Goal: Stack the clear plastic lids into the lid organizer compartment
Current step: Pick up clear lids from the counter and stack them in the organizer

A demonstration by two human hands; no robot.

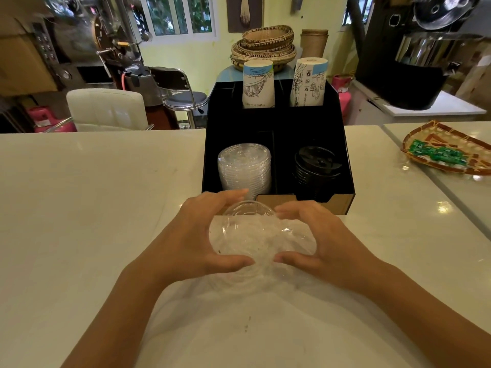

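A loose bunch of clear plastic lids [259,236] lies on the white counter just in front of the black lid organizer [342,160]. My left hand [196,240] cups the bunch from the left and my right hand [324,243] from the right, thumbs near me, fingers on the far side. One domed lid sits on top, tilted. The organizer's front left compartment holds a tall stack of clear lids [244,166]. Its front right compartment holds a stack of black lids [317,166].
Two stacks of paper cups [258,85] stand upside down in the organizer's rear compartments. A woven tray with green packets [446,152] lies on the counter at the right. Chairs, machines and woven baskets [265,46] stand beyond the counter's far edge.
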